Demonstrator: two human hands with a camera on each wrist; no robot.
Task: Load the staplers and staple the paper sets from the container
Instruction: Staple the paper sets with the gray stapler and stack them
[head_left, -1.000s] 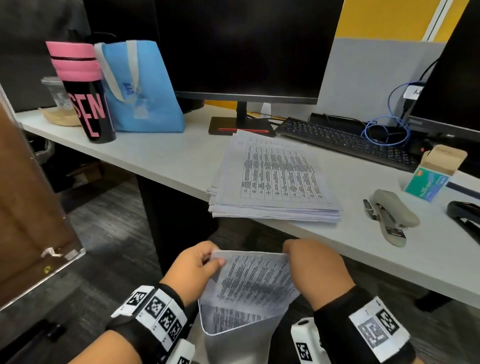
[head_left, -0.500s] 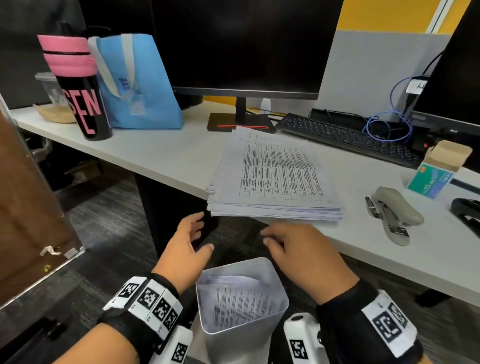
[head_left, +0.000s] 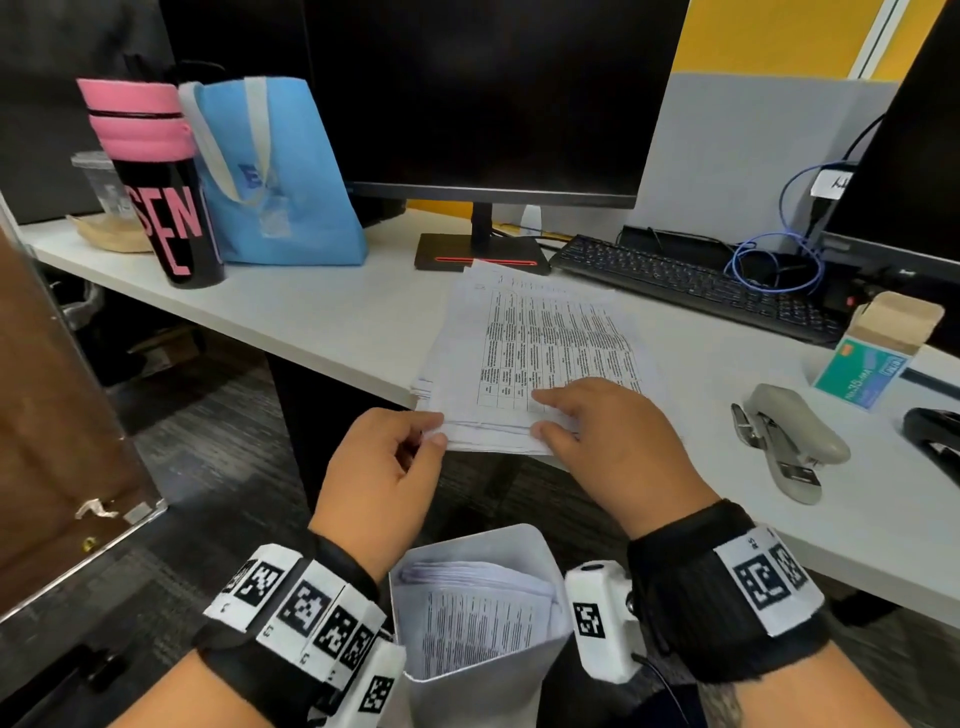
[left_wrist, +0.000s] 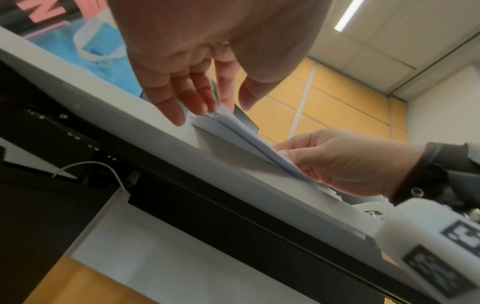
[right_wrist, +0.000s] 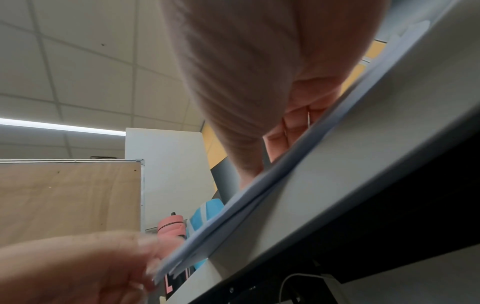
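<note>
My hands, left (head_left: 382, 467) and right (head_left: 605, 447), pinch the near edge of the white printed paper stack (head_left: 540, 353) on the tabletop (head_left: 311, 317); more sheets wait in the grey container (head_left: 483, 670), and I judge stapling unfinished.

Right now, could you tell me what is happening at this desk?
A person is working at the paper stack on the desk. The left hand pinches its near corner, and the right hand takes hold of its near edge. A container with more papers sits below. The grey stapler lies untouched nearby.

Both hands (head_left: 493, 457) fwd, fingers seemingly pinched.
</note>
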